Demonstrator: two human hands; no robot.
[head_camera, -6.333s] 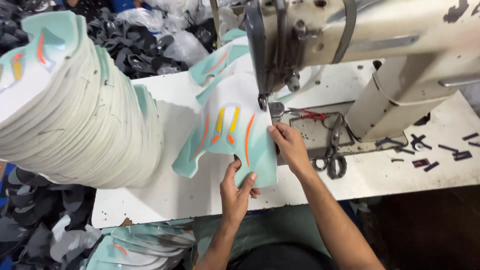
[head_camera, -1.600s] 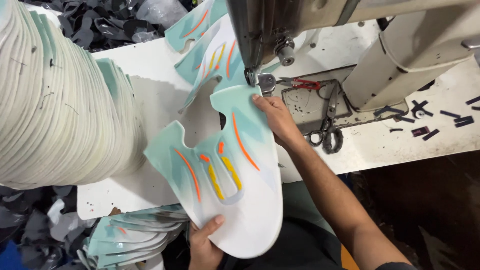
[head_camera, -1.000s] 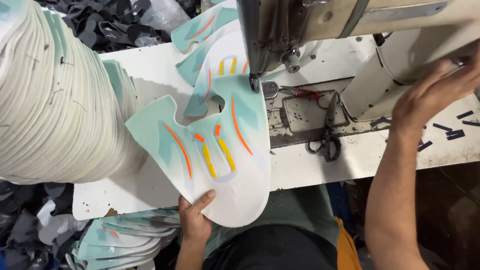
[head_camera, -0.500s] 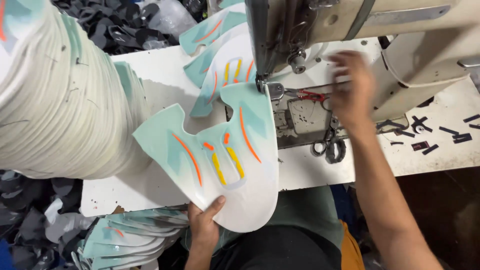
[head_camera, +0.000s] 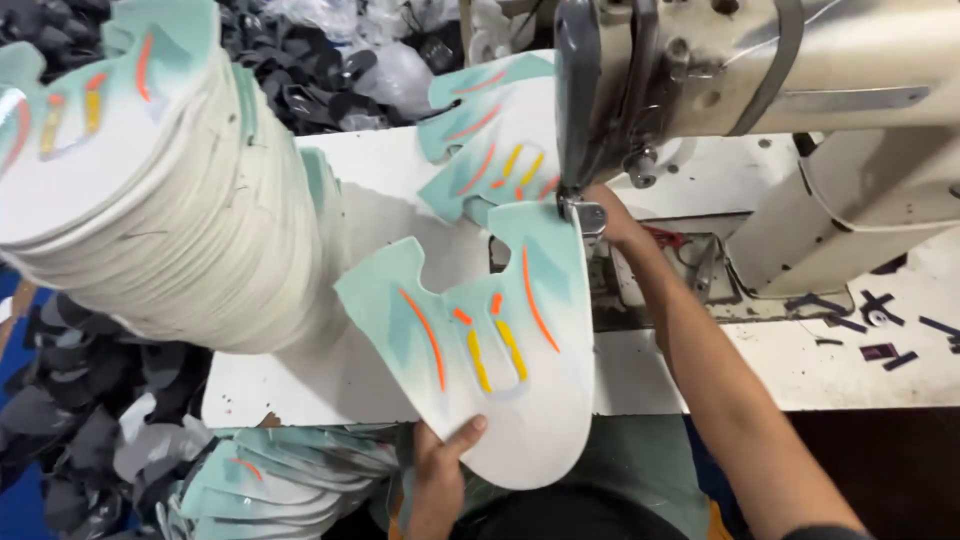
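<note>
A flat mint-green and white shoe upper (head_camera: 500, 350) with orange and yellow stripes lies tilted under the head of a cream sewing machine (head_camera: 760, 70). My left hand (head_camera: 440, 475) grips its near white edge from below, thumb on top. My right hand (head_camera: 612, 218) rests on the piece's far tip beside the presser foot (head_camera: 585, 212), partly hidden by the machine head. A second matching upper (head_camera: 490, 140) lies behind the needle.
A tall stack of matching uppers (head_camera: 150, 210) stands at the left on the white table (head_camera: 700, 370). More uppers (head_camera: 280, 475) lie piled below the table's front edge. Scissors and small dark scraps (head_camera: 880, 340) lie at the right. Dark fabric offcuts (head_camera: 80, 420) cover the floor.
My right hand left the piece, reached to the machine's right side, then came back to the presser foot. The upper swung round under the needle while my left hand kept hold.
</note>
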